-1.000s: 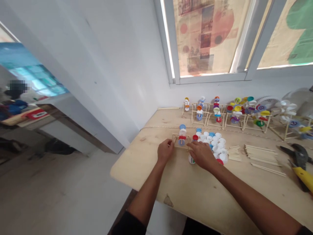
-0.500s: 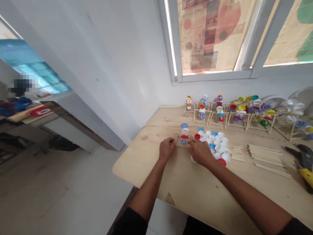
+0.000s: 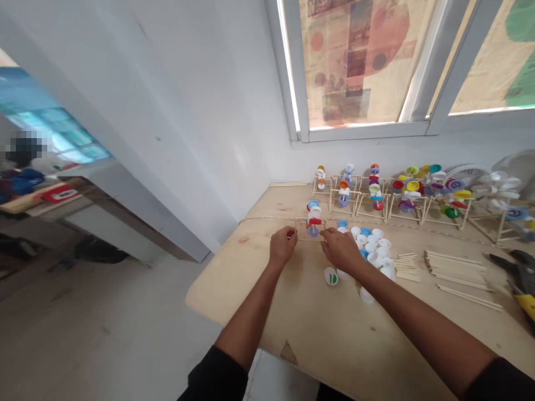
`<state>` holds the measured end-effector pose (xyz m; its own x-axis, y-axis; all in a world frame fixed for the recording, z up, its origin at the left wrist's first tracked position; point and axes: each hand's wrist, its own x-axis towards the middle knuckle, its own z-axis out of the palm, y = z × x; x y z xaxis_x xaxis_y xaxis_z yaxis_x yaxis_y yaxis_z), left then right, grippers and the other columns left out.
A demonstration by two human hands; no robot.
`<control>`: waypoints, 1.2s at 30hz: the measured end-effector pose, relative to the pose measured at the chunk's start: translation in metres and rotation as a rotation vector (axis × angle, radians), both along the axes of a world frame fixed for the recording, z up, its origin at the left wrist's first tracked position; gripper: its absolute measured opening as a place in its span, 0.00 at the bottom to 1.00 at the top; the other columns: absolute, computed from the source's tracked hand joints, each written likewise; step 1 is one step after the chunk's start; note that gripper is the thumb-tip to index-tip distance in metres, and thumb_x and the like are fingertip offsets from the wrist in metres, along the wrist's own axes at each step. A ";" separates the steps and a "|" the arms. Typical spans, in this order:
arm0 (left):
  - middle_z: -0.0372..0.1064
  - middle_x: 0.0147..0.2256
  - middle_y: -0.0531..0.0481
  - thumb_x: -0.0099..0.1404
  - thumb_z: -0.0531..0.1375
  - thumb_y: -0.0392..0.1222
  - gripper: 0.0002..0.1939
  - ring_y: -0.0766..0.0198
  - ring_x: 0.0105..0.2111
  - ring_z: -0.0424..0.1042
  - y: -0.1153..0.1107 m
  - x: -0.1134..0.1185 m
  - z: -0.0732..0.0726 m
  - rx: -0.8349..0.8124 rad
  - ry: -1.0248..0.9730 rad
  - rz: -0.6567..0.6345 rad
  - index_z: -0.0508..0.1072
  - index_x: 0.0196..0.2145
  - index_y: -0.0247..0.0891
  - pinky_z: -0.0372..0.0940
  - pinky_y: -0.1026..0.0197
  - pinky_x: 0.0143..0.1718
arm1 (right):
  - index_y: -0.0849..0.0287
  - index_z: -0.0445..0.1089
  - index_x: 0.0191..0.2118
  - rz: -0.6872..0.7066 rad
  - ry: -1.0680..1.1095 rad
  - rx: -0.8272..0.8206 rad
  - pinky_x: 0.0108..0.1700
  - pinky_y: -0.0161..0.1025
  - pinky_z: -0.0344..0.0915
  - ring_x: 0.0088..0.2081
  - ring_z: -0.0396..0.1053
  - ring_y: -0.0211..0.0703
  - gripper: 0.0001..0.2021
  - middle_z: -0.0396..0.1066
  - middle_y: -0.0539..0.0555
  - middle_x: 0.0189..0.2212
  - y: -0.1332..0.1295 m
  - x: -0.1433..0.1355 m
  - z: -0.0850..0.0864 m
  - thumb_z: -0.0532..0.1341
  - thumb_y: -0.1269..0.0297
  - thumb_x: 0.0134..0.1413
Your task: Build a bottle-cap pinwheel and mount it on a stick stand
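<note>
Between my two hands is a small stick frame (image 3: 309,240) bearing a wheel of bottle caps (image 3: 314,217) in blue, white, red and orange. My left hand (image 3: 283,245) is closed, its thumb and fingers pinching the frame's left end. At the right end, my right hand (image 3: 340,249) is closed with its fingertips on the sticks. A white cap with a green mark (image 3: 331,277) lies just below my right hand. Several loose white and blue caps (image 3: 375,245) spread out beyond that hand, partly hidden by my forearm.
Several similar cap-wheel frames (image 3: 375,203) stand along the wall. Short sticks (image 3: 407,267) and longer sticks (image 3: 457,270) lie to the right, near a black and yellow tool (image 3: 522,278). A string (image 3: 267,217) crosses the wooden table (image 3: 234,267). A person (image 3: 25,161) is at the far left.
Both hands have shifted the stick frame slightly towards the wall, and its cap wheel has turned. The cap with the green mark, mostly covered before, now shows.
</note>
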<state>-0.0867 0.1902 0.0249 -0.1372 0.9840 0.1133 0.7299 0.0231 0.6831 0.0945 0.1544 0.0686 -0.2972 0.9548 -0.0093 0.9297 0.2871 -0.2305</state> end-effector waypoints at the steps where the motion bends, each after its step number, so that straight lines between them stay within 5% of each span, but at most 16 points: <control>1: 0.77 0.31 0.48 0.60 0.57 0.36 0.07 0.62 0.34 0.75 0.005 0.000 0.001 0.003 0.001 0.000 0.76 0.34 0.38 0.66 0.63 0.36 | 0.60 0.66 0.56 -0.005 0.002 0.001 0.50 0.46 0.56 0.52 0.67 0.52 0.20 0.67 0.63 0.54 0.005 0.000 0.001 0.47 0.66 0.62; 21: 0.76 0.30 0.49 0.59 0.59 0.34 0.07 0.64 0.32 0.74 0.121 0.004 -0.002 0.012 0.048 0.025 0.77 0.32 0.38 0.64 0.65 0.35 | 0.60 0.65 0.55 -0.078 0.055 0.018 0.49 0.41 0.61 0.52 0.67 0.49 0.19 0.66 0.63 0.53 0.115 -0.008 -0.010 0.47 0.67 0.62; 36: 0.77 0.31 0.47 0.60 0.57 0.36 0.08 0.62 0.34 0.74 0.154 0.010 -0.017 -0.029 0.104 0.045 0.77 0.34 0.39 0.63 0.64 0.35 | 0.60 0.66 0.53 -0.124 0.052 -0.011 0.46 0.40 0.63 0.50 0.69 0.49 0.18 0.70 0.64 0.49 0.148 -0.012 -0.023 0.49 0.68 0.60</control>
